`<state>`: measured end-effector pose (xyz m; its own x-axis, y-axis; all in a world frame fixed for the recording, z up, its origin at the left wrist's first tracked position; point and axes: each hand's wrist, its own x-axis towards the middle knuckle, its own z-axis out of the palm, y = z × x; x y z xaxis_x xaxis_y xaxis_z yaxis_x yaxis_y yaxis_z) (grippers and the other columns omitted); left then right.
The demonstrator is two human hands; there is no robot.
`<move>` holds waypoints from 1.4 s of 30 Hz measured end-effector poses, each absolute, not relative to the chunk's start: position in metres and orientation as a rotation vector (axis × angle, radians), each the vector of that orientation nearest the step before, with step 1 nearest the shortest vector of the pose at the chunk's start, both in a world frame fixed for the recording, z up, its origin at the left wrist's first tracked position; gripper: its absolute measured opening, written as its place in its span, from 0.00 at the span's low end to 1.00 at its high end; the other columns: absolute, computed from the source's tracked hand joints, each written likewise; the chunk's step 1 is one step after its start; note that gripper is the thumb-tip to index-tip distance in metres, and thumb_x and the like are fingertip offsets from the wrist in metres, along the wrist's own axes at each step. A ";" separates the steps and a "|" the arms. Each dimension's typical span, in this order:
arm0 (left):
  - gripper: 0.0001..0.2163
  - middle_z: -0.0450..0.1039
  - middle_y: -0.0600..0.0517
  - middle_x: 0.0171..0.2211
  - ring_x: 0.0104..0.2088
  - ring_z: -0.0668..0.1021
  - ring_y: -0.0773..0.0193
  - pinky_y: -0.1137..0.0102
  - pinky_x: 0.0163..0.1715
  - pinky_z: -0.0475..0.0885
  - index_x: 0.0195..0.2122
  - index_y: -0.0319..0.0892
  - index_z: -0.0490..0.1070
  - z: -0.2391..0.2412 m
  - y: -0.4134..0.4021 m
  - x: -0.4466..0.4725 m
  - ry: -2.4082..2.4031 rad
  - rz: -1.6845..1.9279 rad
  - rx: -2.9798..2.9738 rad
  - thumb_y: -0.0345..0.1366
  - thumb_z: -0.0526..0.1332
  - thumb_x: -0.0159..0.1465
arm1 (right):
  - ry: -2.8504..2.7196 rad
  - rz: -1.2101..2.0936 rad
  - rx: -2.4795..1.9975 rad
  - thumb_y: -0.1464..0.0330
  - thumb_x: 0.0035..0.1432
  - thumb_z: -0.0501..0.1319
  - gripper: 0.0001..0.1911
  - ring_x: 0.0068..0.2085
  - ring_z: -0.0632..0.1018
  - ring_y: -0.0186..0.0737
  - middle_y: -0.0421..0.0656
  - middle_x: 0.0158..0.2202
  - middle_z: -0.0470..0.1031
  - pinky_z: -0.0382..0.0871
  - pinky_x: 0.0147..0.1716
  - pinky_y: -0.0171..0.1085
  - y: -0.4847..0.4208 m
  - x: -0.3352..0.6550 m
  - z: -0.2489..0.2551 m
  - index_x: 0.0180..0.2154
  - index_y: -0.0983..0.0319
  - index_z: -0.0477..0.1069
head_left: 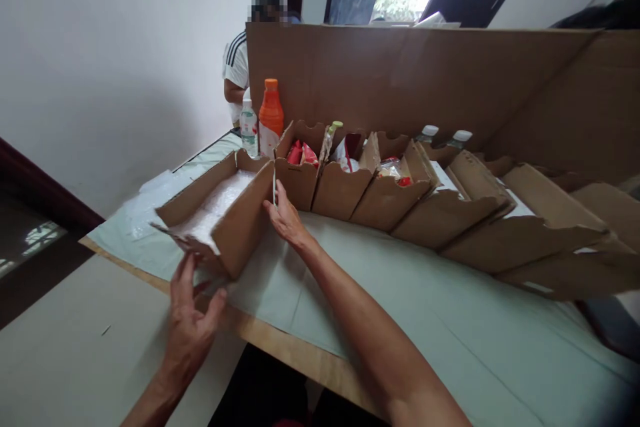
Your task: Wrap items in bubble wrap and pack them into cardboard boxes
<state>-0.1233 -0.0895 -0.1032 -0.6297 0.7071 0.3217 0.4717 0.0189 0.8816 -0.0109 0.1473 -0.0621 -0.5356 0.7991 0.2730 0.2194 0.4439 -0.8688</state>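
A long open cardboard box stands at the left of the table, with clear plastic packaging inside. My left hand is at its near end, fingers spread and thumb apart, the fingertips at or just below the front edge. By the box's right wall, toward the far end, is my right hand. Its fingers are stretched out and lie against or very close to the cardboard. A thin white strip shows beside the right fingertips; whether they touch it I cannot tell.
A row of cardboard bins with packaged goods runs to the right. Behind the box stand an orange bottle and a clear water bottle. Flat plastic sheets lie left. A tall cardboard panel closes the back; a person is beyond.
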 end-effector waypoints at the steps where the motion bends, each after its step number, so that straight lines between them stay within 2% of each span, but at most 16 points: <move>1: 0.38 0.57 0.41 0.69 0.66 0.69 0.43 0.51 0.56 0.77 0.73 0.54 0.51 -0.111 -0.090 -0.120 2.073 1.635 1.276 0.46 0.65 0.64 | -1.996 1.063 -0.875 0.62 0.67 0.54 0.38 0.71 0.63 0.50 0.53 0.72 0.59 0.57 0.69 0.53 0.149 -0.017 -0.067 0.74 0.61 0.47; 7: 0.38 0.53 0.41 0.71 0.68 0.66 0.42 0.48 0.57 0.77 0.74 0.56 0.48 -0.123 -0.062 -0.120 2.070 1.621 1.313 0.43 0.65 0.66 | -2.012 1.031 -0.920 0.59 0.69 0.53 0.29 0.67 0.69 0.50 0.52 0.67 0.67 0.60 0.68 0.50 0.139 -0.019 -0.102 0.67 0.60 0.61; 13: 0.39 0.52 0.39 0.72 0.67 0.68 0.42 0.52 0.53 0.79 0.74 0.53 0.48 -0.117 0.002 -0.141 1.926 1.628 1.342 0.43 0.65 0.64 | -1.989 0.983 -0.939 0.65 0.66 0.55 0.22 0.58 0.76 0.54 0.55 0.57 0.76 0.68 0.61 0.54 0.126 -0.007 -0.133 0.58 0.60 0.70; 17: 0.41 0.44 0.34 0.75 0.67 0.69 0.44 0.52 0.60 0.74 0.75 0.43 0.43 -0.129 0.056 -0.135 1.910 1.484 1.383 0.43 0.62 0.65 | -1.955 0.963 -0.908 0.70 0.61 0.57 0.21 0.55 0.77 0.51 0.52 0.53 0.77 0.69 0.60 0.51 0.128 -0.010 -0.141 0.55 0.60 0.73; 18: 0.40 0.46 0.33 0.74 0.67 0.69 0.44 0.51 0.62 0.72 0.75 0.39 0.45 -0.133 0.067 -0.131 1.910 1.440 1.408 0.43 0.60 0.66 | -1.943 0.956 -0.903 0.72 0.60 0.56 0.21 0.55 0.77 0.50 0.51 0.53 0.77 0.69 0.60 0.50 0.129 -0.010 -0.143 0.54 0.60 0.73; 20: 0.35 0.57 0.33 0.71 0.67 0.69 0.45 0.49 0.66 0.66 0.72 0.35 0.52 -0.140 0.083 -0.124 1.894 1.364 1.475 0.44 0.58 0.67 | -1.916 0.936 -0.896 0.76 0.58 0.55 0.22 0.54 0.77 0.46 0.49 0.53 0.77 0.69 0.60 0.47 0.131 -0.010 -0.145 0.52 0.60 0.74; 22: 0.30 0.68 0.35 0.66 0.65 0.72 0.47 0.49 0.68 0.63 0.68 0.35 0.61 -0.146 0.089 -0.120 1.870 1.309 1.548 0.45 0.55 0.68 | -1.887 0.912 -0.899 0.76 0.58 0.54 0.20 0.53 0.77 0.43 0.48 0.52 0.76 0.70 0.58 0.44 0.132 -0.010 -0.147 0.50 0.59 0.74; 24: 0.27 0.72 0.37 0.63 0.62 0.74 0.47 0.49 0.67 0.64 0.65 0.36 0.67 -0.148 0.087 -0.119 1.859 1.261 1.620 0.46 0.52 0.69 | -1.862 0.891 -0.915 0.76 0.58 0.54 0.18 0.51 0.77 0.42 0.47 0.50 0.76 0.72 0.56 0.43 0.131 -0.009 -0.149 0.46 0.59 0.74; 29: 0.26 0.74 0.38 0.61 0.61 0.76 0.48 0.49 0.65 0.66 0.63 0.36 0.70 -0.149 0.080 -0.122 1.883 1.184 1.734 0.46 0.49 0.71 | -1.862 0.847 -0.971 0.76 0.58 0.54 0.14 0.45 0.77 0.41 0.45 0.44 0.76 0.73 0.50 0.41 0.130 -0.009 -0.149 0.42 0.59 0.74; 34: 0.24 0.76 0.40 0.60 0.60 0.77 0.50 0.51 0.64 0.67 0.60 0.38 0.73 -0.150 0.080 -0.123 1.910 1.137 1.817 0.45 0.48 0.72 | -1.955 0.750 -1.032 0.77 0.61 0.53 0.14 0.46 0.76 0.41 0.47 0.45 0.75 0.72 0.52 0.40 0.126 -0.006 -0.145 0.43 0.61 0.73; 37: 0.24 0.78 0.42 0.57 0.58 0.78 0.52 0.54 0.63 0.69 0.56 0.40 0.76 -0.149 0.078 -0.126 1.895 1.107 1.875 0.44 0.46 0.73 | -2.085 0.665 -1.035 0.77 0.63 0.52 0.16 0.49 0.76 0.42 0.50 0.47 0.77 0.71 0.54 0.41 0.108 0.001 -0.142 0.46 0.63 0.74; 42: 0.25 0.81 0.42 0.51 0.55 0.79 0.53 0.56 0.61 0.70 0.48 0.40 0.79 -0.146 0.072 -0.127 1.885 1.060 1.938 0.43 0.42 0.73 | -2.386 0.501 -0.941 0.72 0.63 0.61 0.15 0.60 0.72 0.50 0.53 0.54 0.77 0.64 0.64 0.47 0.046 0.023 -0.138 0.50 0.65 0.76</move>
